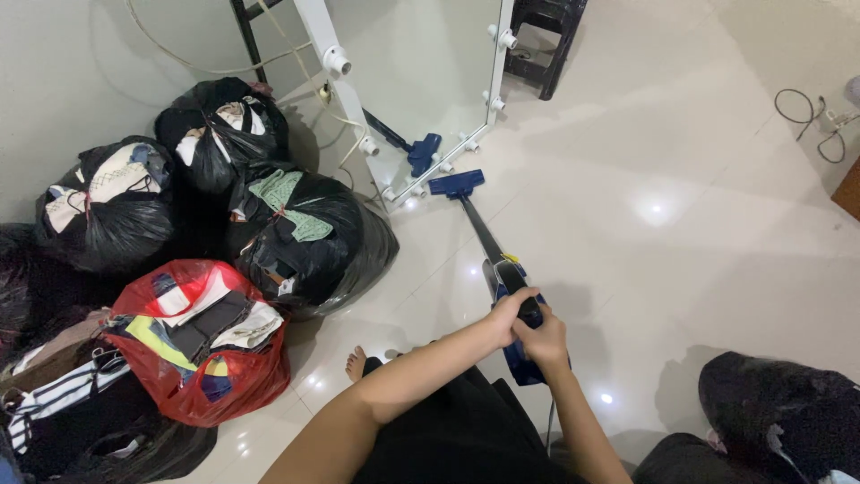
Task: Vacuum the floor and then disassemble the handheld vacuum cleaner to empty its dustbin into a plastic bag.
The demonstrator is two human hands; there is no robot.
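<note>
Both hands, left [507,315] and right [543,341], are gripping the blue stick vacuum [511,287], whose flat head [456,183] is risking knocking the leaning bulb-framed mirror [421,72].

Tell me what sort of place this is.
Probably a room in a home, perhaps a bedroom or storeroom. A bulb-lined mirror leans on the wall, stuffed bags of clothes crowd the tiled floor, and both hands, left and right, grip a blue vacuum.
</note>
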